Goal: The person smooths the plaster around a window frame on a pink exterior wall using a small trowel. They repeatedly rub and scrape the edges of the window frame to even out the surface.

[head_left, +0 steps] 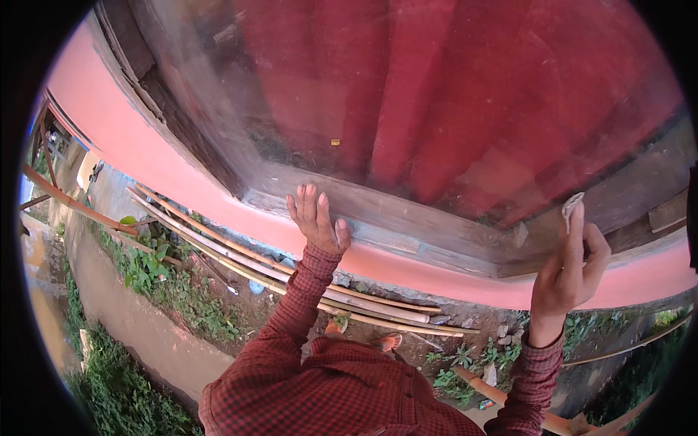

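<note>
A: Two hands are up at the window. The left hand [317, 218] lies flat, fingers together and extended, palm pressed on the weathered wooden sill [407, 218]. It holds nothing.

B: And the right hand [571, 272]?

A: Closed around a small crumpled pale cloth [572, 206], pinched at the fingertips with its tip sticking up. The cloth sits near the lower right corner of the glass pane [436, 94], just above the sill. I cannot tell whether it touches the glass.

B: What can go wrong from this position?

A: First hazard, in my judgement: the grip on the cloth is narrow. Only a small wad is held, so a firm stroke could pull it out of the fingers, and it would drop to the dirt below.

B: Second?

A: Footing. Long bamboo poles [291, 272] lie along the base of the pink wall [145, 145], close to the sandalled feet [363, 338]. A sideways step could land on a round pole and roll. Stones and weeds [156, 272] add to the uneven ground.

B: Does the left hand help there?

A: It gives support, but the sill wood looks rough and cracked. A sliding palm may catch a splinter.

B: Anything with the glass?

A: The pane looks dusty and streaked, with a red curtain [465, 87] behind it. Heavy pressure near the frame corner is inadvisable; how sound the glass is cannot be read from here.
</note>
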The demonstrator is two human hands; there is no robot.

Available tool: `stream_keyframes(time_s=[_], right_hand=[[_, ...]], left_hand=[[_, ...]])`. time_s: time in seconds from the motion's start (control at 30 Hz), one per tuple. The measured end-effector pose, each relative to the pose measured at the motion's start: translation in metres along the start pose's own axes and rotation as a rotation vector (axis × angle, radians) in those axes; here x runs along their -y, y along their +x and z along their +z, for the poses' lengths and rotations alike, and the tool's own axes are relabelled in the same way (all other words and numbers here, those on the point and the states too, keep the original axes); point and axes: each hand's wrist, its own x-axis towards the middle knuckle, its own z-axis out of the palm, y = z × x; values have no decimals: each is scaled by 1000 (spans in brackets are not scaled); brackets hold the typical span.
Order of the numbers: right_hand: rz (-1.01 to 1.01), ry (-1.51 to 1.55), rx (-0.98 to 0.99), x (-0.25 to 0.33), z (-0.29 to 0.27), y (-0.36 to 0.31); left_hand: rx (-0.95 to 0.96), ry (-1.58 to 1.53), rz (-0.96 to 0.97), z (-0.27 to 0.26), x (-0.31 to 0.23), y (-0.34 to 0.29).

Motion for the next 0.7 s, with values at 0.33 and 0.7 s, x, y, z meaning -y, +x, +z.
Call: stream_keyframes(time_s=[0.33, 0.7], right_hand=[[292, 432, 288, -16, -38, -108], [1148, 497, 311, -36, -141, -279]], left_hand=[[-57, 75, 27, 9, -2, 9], [-59, 91, 40, 12, -14, 17]])
